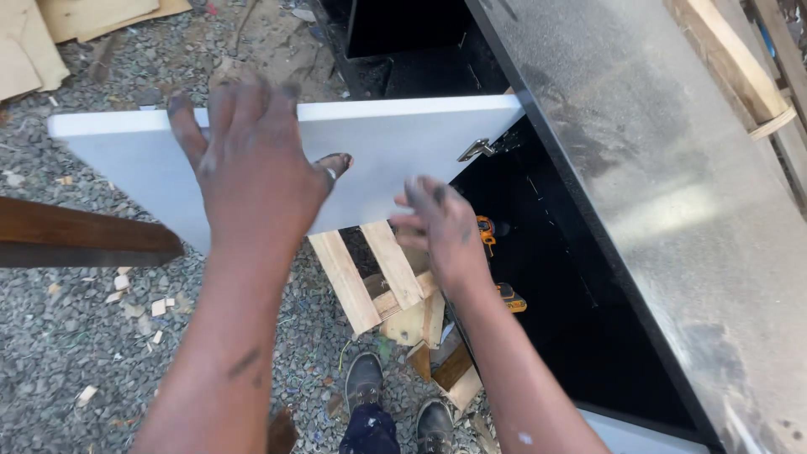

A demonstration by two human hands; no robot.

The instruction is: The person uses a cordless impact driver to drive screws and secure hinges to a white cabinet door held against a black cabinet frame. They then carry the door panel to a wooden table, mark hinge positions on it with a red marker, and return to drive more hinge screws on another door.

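The way into the black cabinet interior [555, 277] is barred on the left by the open white door [395, 160], hung on a metal hinge [476, 150]. Room is left below the door's lower edge, above the wooden pallet slats [370, 273]. The cabinet floor is partly taken up by a yellow drill [496, 261]. Open gravel [76, 336] is left beyond the door's outer face.

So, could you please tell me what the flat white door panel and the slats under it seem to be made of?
The flat white door panel looks like laminated board: smooth matte face, crisp square edge. The pale slats look like raw unfinished wood, with visible grain.
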